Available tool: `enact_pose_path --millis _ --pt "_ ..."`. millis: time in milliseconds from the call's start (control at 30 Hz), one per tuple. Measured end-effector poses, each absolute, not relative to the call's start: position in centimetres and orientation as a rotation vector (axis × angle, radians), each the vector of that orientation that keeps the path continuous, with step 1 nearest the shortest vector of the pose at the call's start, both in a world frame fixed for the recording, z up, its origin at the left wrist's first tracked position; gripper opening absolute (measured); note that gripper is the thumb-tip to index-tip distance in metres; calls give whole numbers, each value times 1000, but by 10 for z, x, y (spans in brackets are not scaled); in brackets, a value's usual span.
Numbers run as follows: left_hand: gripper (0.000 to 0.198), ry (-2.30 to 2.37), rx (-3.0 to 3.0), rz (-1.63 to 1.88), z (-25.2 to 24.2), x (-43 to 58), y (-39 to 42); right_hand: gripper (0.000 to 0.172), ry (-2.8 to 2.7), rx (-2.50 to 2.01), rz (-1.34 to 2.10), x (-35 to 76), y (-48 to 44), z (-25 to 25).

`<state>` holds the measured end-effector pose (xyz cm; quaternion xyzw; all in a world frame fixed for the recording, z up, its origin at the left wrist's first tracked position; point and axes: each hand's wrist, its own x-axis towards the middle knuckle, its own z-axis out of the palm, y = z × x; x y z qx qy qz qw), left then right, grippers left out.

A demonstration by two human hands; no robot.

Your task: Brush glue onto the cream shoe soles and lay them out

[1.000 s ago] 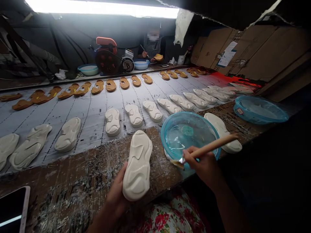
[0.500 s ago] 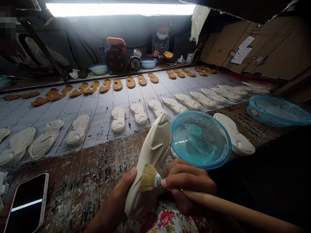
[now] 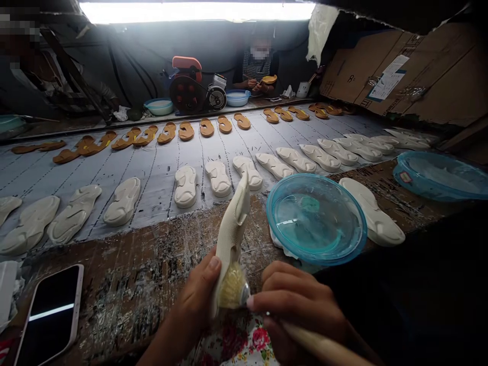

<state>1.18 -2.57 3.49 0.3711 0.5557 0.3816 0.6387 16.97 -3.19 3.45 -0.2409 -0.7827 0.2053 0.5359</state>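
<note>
1. Looking from the worker's seat at the bench, with 12 o'clock straight ahead: the left hand (image 3: 198, 300) is down around 6 o'clock, wrapped snugly around a white sole (image 3: 231, 239) that's stood up on edge, tip pointing to about 12, right over the bench edge.
2. The right hand (image 3: 293, 310) sits just right of it, curled tight around a wooden-handled brush (image 3: 320, 348). Its pale bristles (image 3: 232, 287) are pressed against the low end of the sole, so that grip is firmly on the handle.
3. Floral cloth (image 3: 244, 340) shows under the hands, right at 6 o'clock.
4. At about 1 o'clock there's a clear blue-rimmed bowl (image 3: 314, 218) on the wooden bench (image 3: 129, 290), with a loose sole (image 3: 371, 211) lying just to its right. A second blue bowl (image 3: 438, 175) is further out, near 2 o'clock.
5. A phone (image 3: 49, 315) lies face up at about 8 o'clock.
6. Past the bench runs a grey belt (image 3: 148, 173) carrying a row of white soles (image 3: 218, 178), then a row of tan soles (image 3: 207, 127) beyond it.
7. Right at 12, across the belt, a co-worker (image 3: 256, 66) holds a tan sole, next to a red machine (image 3: 187, 86). Cardboard (image 3: 396, 71) lines the wall at 1 o'clock.
</note>
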Motion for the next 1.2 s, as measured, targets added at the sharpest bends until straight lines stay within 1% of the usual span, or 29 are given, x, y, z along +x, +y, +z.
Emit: enact_pose_path --millis 100,167,333,367,433,533,600,633,700,733,800,833,900,967,1000,1033,1100,1133,1200 --pt "48 1315 666 956 37 13 -24 10 -2040 -544 443 167 -39 35" --pt "46 1265 446 955 39 14 -23 10 -2055 -545 426 168 -41 33" --pt "37 987 119 846 46 12 -15 24 -1819 -616 529 185 -34 24" --pt "37 936 88 832 44 11 -13 24 -1795 -638 539 189 -32 22" --pt "38 845 73 785 38 6 -8 19 -1745 -712 538 198 -30 19" --pt "44 656 133 683 23 -5 -3 10 -1640 -931 505 215 -27 13" --pt "42 534 181 774 14 -13 -1 8 -1561 -1139 459 229 -22 7" --pt "39 483 194 878 10 -16 -1 8 -1527 -1246 433 237 -18 4" --pt "37 392 197 1089 2 -19 -2 14 -1484 -1437 388 250 -7 -2" --pt "37 354 193 1122 -3 -19 -3 17 -1480 -1515 375 255 0 -5" --pt "37 300 200 1027 -18 -19 -5 20 -1503 -1637 382 263 13 -10" --pt "39 293 206 954 -28 -19 -5 20 -1525 -1680 400 265 18 -12" --pt "52 284 195 881 -48 -20 -6 20 -1563 -1727 439 267 24 -15" --pt "66 299 148 918 -64 -21 -6 22 -1568 -1736 456 268 23 -14" --pt "68 325 129 936 -67 -21 -6 24 -1560 -1726 457 267 21 -13" --pt "66 362 119 936 -67 -20 -5 26 -1550 -1705 460 265 17 -11" --pt "54 490 110 912 -57 -16 -4 29 -1541 -1622 482 258 8 -5" --pt "49 556 113 895 -48 -13 -3 28 -1545 -1559 499 252 4 -2" --pt "43 678 135 847 -28 -5 -4 22 -1564 -1392 522 237 -4 5"
